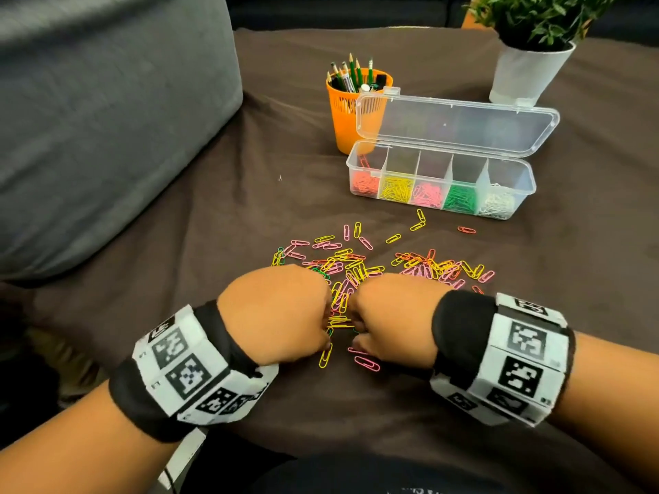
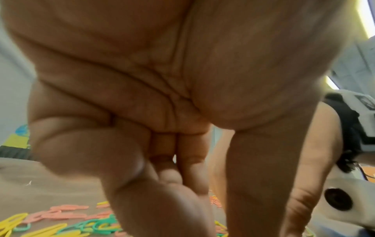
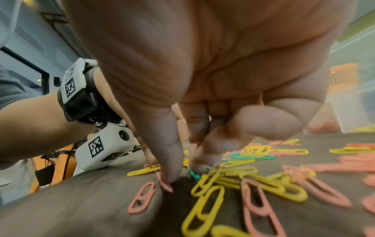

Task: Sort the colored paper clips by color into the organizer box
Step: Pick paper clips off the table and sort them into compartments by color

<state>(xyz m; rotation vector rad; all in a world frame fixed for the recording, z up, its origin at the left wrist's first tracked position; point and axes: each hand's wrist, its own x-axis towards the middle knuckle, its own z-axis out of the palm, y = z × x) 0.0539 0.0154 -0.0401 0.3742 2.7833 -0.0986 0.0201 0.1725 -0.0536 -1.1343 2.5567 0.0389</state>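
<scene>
From the head camera, the left hand (image 1: 276, 311) and right hand (image 1: 394, 320) sat knuckle to knuckle at six o'clock on the brown cloth (image 1: 356, 415), fingers curled down into the loose pile of paper clips (image 1: 360, 270). What either hand held was hidden under the knuckles here. At two o'clock from the pile stood the clear organizer box (image 1: 440, 180), lid open, with five compartments: from left to right red-orange, yellow, pink, green and white clips. One orange pencil cup (image 1: 351, 112) stood at the box's eleven o'clock, one potted plant (image 1: 533, 44) at its one o'clock. The loose clips were too many and too tangled to count.

In the left wrist view, the left hand (image 2: 162, 96) showed its fingers curled over green clips (image 2: 95, 224) and yellow ones, but blur hid the fingertips, so a hold could not be told.

In the right wrist view, the right hand (image 3: 202, 80) had its thumb tip down on a pink clip (image 3: 164, 182) while a fingertip pressed a green clip (image 3: 193, 174) at the edge of a yellow clip cluster (image 3: 253, 181); an actual pinch could not be confirmed. The likely trouble: interlocked clips could come up together, carrying a yellow into the green compartment, or a thin clip could slip from the fingertips over the cloth.
</scene>
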